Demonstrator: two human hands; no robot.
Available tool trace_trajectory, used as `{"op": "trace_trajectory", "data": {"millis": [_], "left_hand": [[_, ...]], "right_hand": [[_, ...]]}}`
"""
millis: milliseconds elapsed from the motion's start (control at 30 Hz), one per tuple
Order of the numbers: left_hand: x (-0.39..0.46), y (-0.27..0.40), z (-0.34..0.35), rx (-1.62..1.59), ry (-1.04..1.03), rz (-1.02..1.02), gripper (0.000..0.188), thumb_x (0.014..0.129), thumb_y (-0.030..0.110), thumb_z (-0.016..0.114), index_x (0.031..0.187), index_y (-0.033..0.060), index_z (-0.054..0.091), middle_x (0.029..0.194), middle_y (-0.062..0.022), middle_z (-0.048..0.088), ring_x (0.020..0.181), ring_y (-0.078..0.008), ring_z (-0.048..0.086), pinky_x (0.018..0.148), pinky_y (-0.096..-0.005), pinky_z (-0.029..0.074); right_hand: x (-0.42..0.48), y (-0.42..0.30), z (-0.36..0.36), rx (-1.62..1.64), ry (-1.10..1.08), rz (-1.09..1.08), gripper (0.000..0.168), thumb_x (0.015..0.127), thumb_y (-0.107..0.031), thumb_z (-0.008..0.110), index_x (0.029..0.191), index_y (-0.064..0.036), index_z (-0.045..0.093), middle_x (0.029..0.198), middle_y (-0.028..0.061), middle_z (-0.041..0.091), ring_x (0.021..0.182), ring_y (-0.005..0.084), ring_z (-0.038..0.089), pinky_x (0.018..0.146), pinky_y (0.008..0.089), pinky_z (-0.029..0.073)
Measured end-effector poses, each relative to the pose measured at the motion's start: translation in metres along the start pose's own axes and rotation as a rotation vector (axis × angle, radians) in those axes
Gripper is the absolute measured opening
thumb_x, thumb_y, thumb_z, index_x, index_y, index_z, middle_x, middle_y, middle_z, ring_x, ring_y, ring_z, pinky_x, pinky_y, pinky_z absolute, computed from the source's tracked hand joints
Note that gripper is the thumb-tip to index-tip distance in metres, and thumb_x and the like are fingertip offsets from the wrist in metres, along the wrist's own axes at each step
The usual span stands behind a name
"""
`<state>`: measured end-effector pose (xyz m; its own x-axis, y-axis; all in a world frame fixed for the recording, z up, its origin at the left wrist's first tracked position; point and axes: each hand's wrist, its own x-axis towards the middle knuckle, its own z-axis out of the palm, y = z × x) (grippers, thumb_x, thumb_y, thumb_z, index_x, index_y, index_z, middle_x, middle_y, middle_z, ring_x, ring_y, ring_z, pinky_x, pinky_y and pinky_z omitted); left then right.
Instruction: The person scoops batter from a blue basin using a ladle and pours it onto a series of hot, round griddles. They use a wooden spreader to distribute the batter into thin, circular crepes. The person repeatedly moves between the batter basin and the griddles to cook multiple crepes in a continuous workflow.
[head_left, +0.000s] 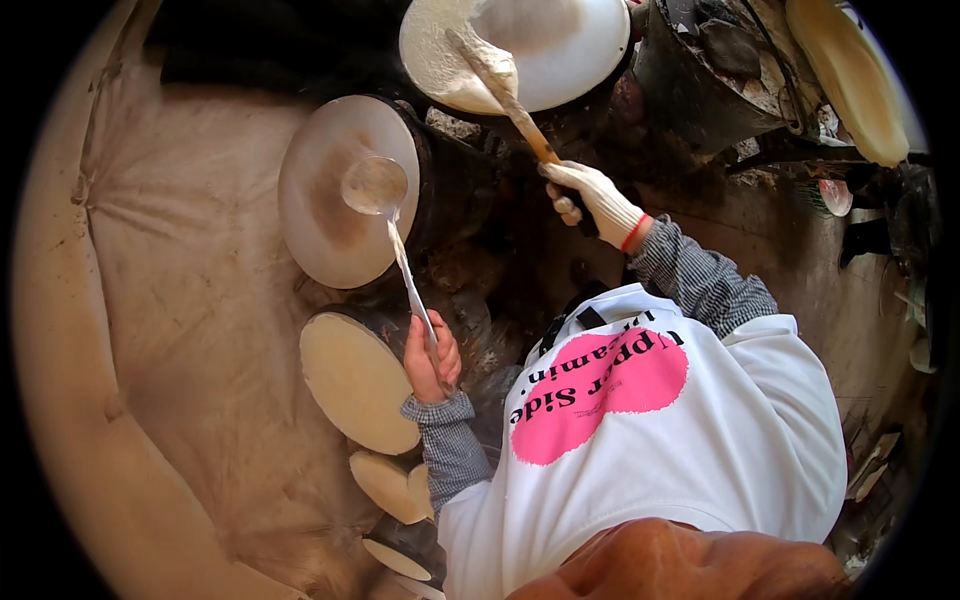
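My left hand (431, 356), bare, grips the handle of a metal ladle (375, 186). The ladle's bowl, coated with pale residue, is over a round griddle (300, 217) with a brown patch in its middle. My right hand (596, 201), in a white knit glove, holds a long wooden spatula (517, 112) by its dark handle end. The spatula's blade lies in thick pale batter (439, 64) covering the left part of another round griddle (577, 71); a mound of batter sits along the blade. Below the ladle, a pale round sheet (360, 382) covers a third griddle.
Several smaller pale rounds (386, 487) continue down below the third griddle. A dark bucket (705, 97) with lumpy contents stands at upper right, near a long yellowish flatbread (855, 82). Tan sheeting (195, 300) spans the left. A watermelon piece (835, 196) lies at right.
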<state>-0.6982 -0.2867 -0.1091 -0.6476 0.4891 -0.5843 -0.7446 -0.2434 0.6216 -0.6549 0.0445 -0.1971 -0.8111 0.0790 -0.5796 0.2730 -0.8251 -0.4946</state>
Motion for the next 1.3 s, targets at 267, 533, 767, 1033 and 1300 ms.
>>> {"op": "trace_trajectory", "data": {"millis": [267,533,767,1033,1300], "left_hand": [[-0.027,-0.007,-0.022,-0.012,-0.014,0.047,0.035,0.106,0.036,0.031,0.100,0.0053,0.047,0.058,-0.0024,0.041,0.035,-0.0088,0.033,0.028,-0.0217,0.031],[-0.040,-0.007,-0.026,0.008,-0.002,0.063,0.035,0.105,0.036,0.032,0.101,0.0060,0.048,0.059,-0.0023,0.041,0.035,-0.0085,0.033,0.028,-0.0214,0.031],[-0.028,-0.006,-0.019,-0.016,-0.059,0.061,0.034,0.105,0.036,0.032,0.101,0.0060,0.048,0.059,-0.0019,0.041,0.035,-0.0086,0.033,0.028,-0.0212,0.032],[-0.012,-0.001,0.011,0.009,-0.125,0.077,0.034,0.105,0.035,0.032,0.101,0.0058,0.047,0.058,-0.0018,0.040,0.034,-0.0086,0.033,0.028,-0.0212,0.032],[0.003,-0.003,0.034,0.018,-0.145,0.076,0.035,0.106,0.035,0.031,0.100,0.0052,0.047,0.059,-0.0020,0.040,0.035,-0.0085,0.033,0.029,-0.0211,0.033]], "right_hand": [[0.028,0.039,0.048,-0.210,0.240,-0.377,0.036,0.098,-0.029,0.053,0.128,-0.011,0.050,0.070,-0.0018,0.049,0.050,0.0067,0.044,0.042,0.0236,0.035],[0.038,0.034,0.047,-0.327,0.191,-0.210,0.037,0.095,-0.030,0.055,0.127,-0.012,0.055,0.072,-0.0033,0.049,0.055,0.0065,0.044,0.045,0.0220,0.034],[-0.033,-0.009,-0.028,-0.248,0.314,-0.233,0.043,0.094,-0.028,0.061,0.133,-0.014,0.052,0.071,-0.0024,0.050,0.052,0.0056,0.046,0.041,0.0200,0.035],[-0.022,0.011,0.007,-0.588,0.218,-0.240,0.040,0.097,-0.030,0.055,0.135,-0.016,0.054,0.068,-0.0041,0.052,0.052,0.0057,0.047,0.045,0.0218,0.039],[-0.052,-0.068,-0.069,-0.531,0.374,-0.230,0.040,0.097,-0.030,0.053,0.136,-0.018,0.052,0.065,-0.0050,0.047,0.048,0.0050,0.042,0.040,0.0200,0.032]]}}
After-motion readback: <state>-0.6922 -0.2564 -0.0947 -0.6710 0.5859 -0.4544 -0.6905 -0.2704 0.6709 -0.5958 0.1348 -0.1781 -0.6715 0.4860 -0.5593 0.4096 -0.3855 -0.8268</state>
